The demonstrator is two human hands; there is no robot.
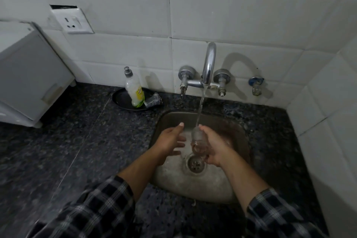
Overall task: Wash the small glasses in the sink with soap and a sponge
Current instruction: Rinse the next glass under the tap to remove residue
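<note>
Two hands are over the steel sink (193, 189), both reaching out of rolled-up checked sleeves (108, 205). The right hand (214, 147) has its fingers and thumb curled round a small clear glass (197, 139), clamped on it from the right side and holding it up above the drain (195, 164), clear of the basin floor. The glass sits tilted rather than upright, though water and blur make it hard for me to say which end faces where.

The left hand (170, 142) is just beside the glass on its left, not touching it as far as I can see. Its fingers are straight and spread apart, holding nothing, and their tips are smeared with motion blur.

A thin stream of water (201, 104) falls from the curved chrome faucet (209, 62) on the tiled wall and lands on the top end of the glass, next to the right thumb.

On the dark speckled counter (77, 141), behind the sink's left corner, a soap bottle (135, 91) with a grey cap and yellow label stands on a round black plate (120, 100). A small dark ribbed thing (153, 100) lies against the bottle's base; I cannot tell what it is. A white box-like appliance (29, 75) stands at the far left, with a wall socket (72, 21) above it. A small blue-handled valve (256, 84) sticks out of the tiles to the right of the faucet.
</note>
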